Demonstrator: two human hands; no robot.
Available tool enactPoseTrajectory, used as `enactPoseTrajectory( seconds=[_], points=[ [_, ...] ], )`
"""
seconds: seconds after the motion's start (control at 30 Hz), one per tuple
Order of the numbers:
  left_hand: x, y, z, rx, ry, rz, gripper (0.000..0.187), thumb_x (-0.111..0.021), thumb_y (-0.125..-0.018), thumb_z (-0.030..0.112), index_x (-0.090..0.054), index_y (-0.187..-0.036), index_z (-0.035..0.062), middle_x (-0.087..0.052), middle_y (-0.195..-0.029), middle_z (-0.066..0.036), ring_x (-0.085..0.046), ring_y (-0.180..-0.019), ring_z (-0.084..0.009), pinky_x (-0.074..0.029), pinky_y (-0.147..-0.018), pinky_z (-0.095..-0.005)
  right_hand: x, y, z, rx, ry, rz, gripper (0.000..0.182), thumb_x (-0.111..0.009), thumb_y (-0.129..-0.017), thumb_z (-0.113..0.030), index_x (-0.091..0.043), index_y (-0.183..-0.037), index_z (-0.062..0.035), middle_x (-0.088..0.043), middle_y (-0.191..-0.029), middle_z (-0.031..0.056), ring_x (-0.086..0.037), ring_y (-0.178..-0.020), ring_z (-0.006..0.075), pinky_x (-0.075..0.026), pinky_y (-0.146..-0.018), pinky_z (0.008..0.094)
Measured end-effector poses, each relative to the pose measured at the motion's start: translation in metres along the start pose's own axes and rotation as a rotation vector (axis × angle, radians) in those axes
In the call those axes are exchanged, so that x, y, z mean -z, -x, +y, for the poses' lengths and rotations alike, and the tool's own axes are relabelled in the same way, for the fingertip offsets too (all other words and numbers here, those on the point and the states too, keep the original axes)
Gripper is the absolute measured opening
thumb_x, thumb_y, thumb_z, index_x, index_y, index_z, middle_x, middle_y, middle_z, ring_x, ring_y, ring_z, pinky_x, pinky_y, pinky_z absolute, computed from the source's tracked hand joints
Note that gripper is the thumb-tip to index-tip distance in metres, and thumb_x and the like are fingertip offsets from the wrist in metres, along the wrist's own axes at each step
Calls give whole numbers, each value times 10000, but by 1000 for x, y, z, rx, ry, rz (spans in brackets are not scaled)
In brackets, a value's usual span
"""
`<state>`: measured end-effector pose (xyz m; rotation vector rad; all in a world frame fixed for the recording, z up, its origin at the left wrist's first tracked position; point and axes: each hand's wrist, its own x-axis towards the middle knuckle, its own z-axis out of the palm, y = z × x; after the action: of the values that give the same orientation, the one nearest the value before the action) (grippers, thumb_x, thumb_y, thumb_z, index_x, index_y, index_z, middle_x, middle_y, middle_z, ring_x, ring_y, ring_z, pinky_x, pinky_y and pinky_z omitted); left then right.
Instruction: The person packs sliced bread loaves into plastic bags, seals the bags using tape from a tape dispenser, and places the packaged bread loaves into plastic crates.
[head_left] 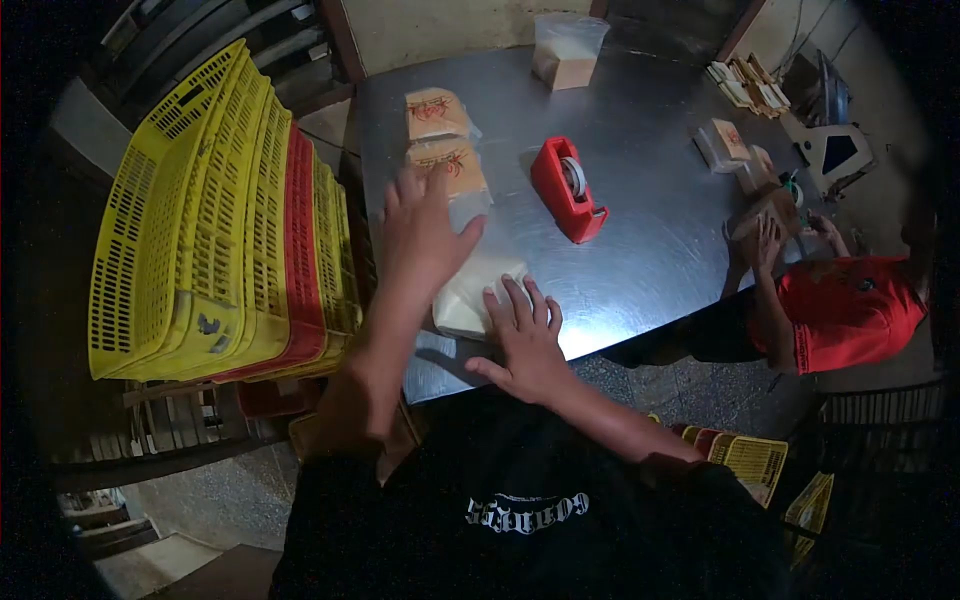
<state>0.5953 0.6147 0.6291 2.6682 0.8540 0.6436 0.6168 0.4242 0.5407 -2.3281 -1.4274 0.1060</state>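
White packet: while both hands are in close, it (465,305) lies flat near the left near corner of the worktop (650,235), pale side up.
Right hand: fingertips on the packet's right side, grip (535,345) spread, thumb out over the near side.
Left hand: grip (427,235) spread too, just past the packet's far end, fingers over the nearer printed packet (462,172). Can't tell if they're actually touching it.
Handling tip: imo light, even pressure is the way to go, right fingers steadying the side and left palm keeping the loose clear wrap (462,212) flat. Poking with the tips would probably dent or crease it.
Which way it points: long axis looks roughly near to far, wrap end seemingly far. The left hand hides some of it, so not 100% on that.
Printed packets: two in a loose column beyond, the farther one (437,112) included.
Tape dispenser: red (556,185), right of the printed packets, slanting far-left to near-right.
Far edge: clear bag (575,40) with a tan block inside.
Left side: stacked yellow crates (200,220) beside the worktop, one red (303,220) among them.
Right side: person in a red shirt (850,310), hands at a brown package (775,205).
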Motion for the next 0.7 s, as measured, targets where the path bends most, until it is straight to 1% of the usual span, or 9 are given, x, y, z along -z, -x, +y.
enactPoseTrajectory(
  seconds=[0.03, 0.1, 0.17, 0.3, 0.37, 0.4, 0.5, 0.57, 0.7],
  points=[
    [-2, -10, -13, -1, -9, 3, 389, -663, -863, 224, -646, -1180, 1, -567, -1348, -219, -504, -1288, -395, -412, -1046, -515, 12, -15, -1, 41, 37, -174, 1109, -511, -843, -764, -141, -1580, -23, -122, -1627, 255, -65, -1512, 453, -72, -1175, 634],
    [-21, -24, -40, -8, 116, -459, 288, -685, -870, 227, -685, -1004, -29, -675, -1065, -204, -657, -1013, -363, -518, -860, -468, 11, -36, 2, 89, 71, -342, 1128, -485, -833, -798, -144, -1580, -23, -141, -1629, 246, -57, -1522, 431, -79, -1182, 617],
    [-27, -22, -40, -129, 188, -287, 290, -673, -893, 244, -677, -958, -38, -676, -918, -198, -685, -825, -348, -536, -779, -418, -21, -58, 11, 191, 98, -207, 1118, -502, -820, -798, -216, -1561, -10, -228, -1599, 250, -155, -1501, 432, -146, -1158, 629],
    [2, 46, -25, -98, 537, 248, 199, -596, -938, 127, -671, -1056, -14, -694, -1079, -188, -686, -994, -315, -527, -866, -413, 9, -53, 17, 223, 82, -7, 782, -651, -835, -593, -539, -1419, -86, -300, -1566, 230, -271, -1442, 424, -230, -1104, 633],
    [-28, 107, -58, -371, 583, 163, 277, -564, -945, 102, -637, -1170, -40, -664, -1197, -203, -637, -1137, -345, -493, -983, -420, 28, -63, 43, 84, 26, 186, 462, -722, -817, -363, -717, -1220, -138, -359, -1529, 203, -316, -1397, 422, -288, -1025, 641],
    [-36, 103, -45, -422, 442, 35, 350, -554, -948, 132, -597, -1239, -56, -604, -1289, -233, -574, -1225, -368, -447, -1045, -428, 15, -85, 59, 77, -12, 225, 295, -746, -764, -220, -788, -1048, -152, -505, -1387, 186, -454, -1275, 373, -358, -964, 564],
    [-68, 103, -12, -409, 202, -208, 558, -532, -954, 205, -438, -1426, -78, -406, -1496, -295, -387, -1400, -436, -332, -1153, -470, -25, -170, 99, 172, -464, -12, 196, -736, -780, -159, -776, -966, -114, -598, -1231, 170, -538, -1162, 267, -412, -955, 467],
    [-78, 103, -8, -73, 66, -366, 572, -539, -952, 218, -417, -1436, -63, -357, -1524, -288, -382, -1396, -445, -340, -1146, -478, -39, -203, 112, -72, -856, -317, 75, -697, -801, -77, -730, -868, -82, -635, -1107, 110, -580, -1006, 172, -465, -876, 349],
    [-63, 103, -8, -289, -16, -370, 715, -513, -972, 309, -268, -1486, -122, -247, -1562, -334, -240, -1463, -479, -234, -1198, -517, -23, -190, 105, -31, -1040, -143, 34, -663, -822, -38, -680, -796, -53, -655, -989, 57, -579, -899, 132, -490, -808, 298]
  ],
)
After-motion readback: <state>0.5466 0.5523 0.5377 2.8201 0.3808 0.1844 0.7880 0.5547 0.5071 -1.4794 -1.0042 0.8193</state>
